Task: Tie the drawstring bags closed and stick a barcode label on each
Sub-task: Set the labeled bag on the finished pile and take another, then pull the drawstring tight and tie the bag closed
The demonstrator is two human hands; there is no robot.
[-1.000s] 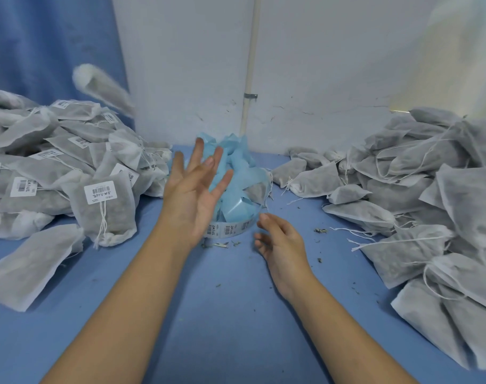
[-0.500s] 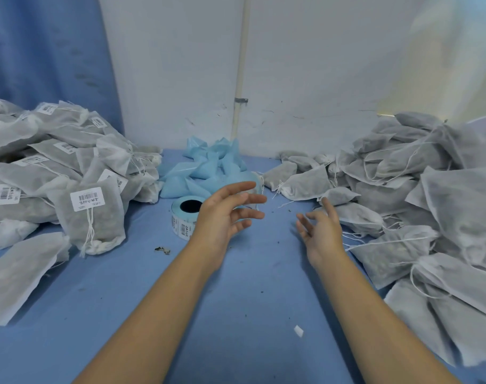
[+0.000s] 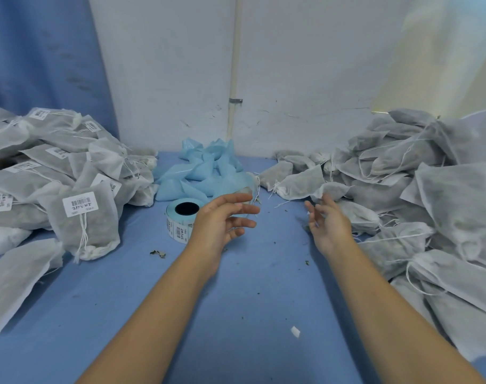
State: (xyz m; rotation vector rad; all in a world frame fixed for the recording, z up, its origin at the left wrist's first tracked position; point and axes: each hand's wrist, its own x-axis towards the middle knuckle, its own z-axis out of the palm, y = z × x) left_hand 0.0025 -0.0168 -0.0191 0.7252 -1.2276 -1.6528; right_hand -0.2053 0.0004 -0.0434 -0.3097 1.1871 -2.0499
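A heap of tied, labelled grey drawstring bags (image 3: 81, 217) lies on the left of the blue table (image 3: 236, 300). A larger heap of unlabelled bags (image 3: 402, 195) with loose white strings fills the right side. A roll of barcode labels (image 3: 181, 217) stands on the table between them. My left hand (image 3: 222, 220) hovers just right of the roll, fingers spread and pointing right, holding nothing. My right hand (image 3: 327, 223) reaches toward the nearest bags of the right heap, fingers relaxed and apart, empty.
A pile of crumpled light-blue label backing (image 3: 200, 173) lies behind the roll against the white wall. Small dried plant bits (image 3: 157, 254) and a white paper scrap (image 3: 295, 331) dot the table. A blue curtain hangs at the left.
A bag was tossed onto the left heap a second ago. Since then my left hand has come down and right past the roll, and my right hand has moved toward the right heap.
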